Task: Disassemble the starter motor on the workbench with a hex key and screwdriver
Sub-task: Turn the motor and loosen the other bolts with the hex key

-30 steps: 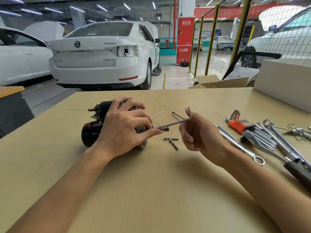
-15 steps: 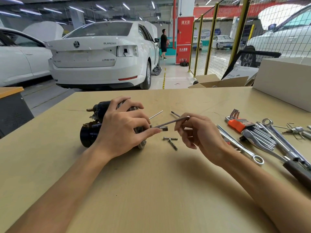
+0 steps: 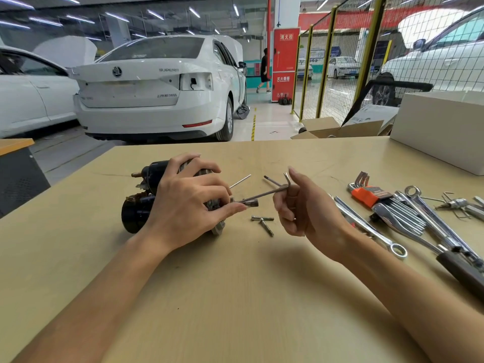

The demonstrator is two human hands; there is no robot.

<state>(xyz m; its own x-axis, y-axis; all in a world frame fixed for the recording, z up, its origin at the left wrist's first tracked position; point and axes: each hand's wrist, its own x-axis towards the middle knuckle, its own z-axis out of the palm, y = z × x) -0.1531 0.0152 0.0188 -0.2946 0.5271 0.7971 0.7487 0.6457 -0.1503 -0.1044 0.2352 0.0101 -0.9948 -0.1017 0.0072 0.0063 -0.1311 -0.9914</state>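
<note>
A tan counter [image 3: 235,297] in a car workshop carries a black starter motor [image 3: 136,210] at left, the left hand [image 3: 188,205] curled over it; the right hand [image 3: 301,205] pinches an L-shaped hex key [image 3: 264,193] seated in a bolt; loose bolts [image 3: 263,222] below; wrenches [image 3: 408,218] at right

Round black metal starter motor [image 3: 136,213], thin silver bent hex key [image 3: 264,193], flat tan wooden workbench [image 3: 235,297], orange plastic key holder [image 3: 366,194], shiny white car [image 3: 157,100], tall red box [image 3: 285,64]

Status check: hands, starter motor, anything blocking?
Left hand grips starter motor. Right hand holds hex key, tip at bolt head. Two loose bolts lie beside the motor.
</note>
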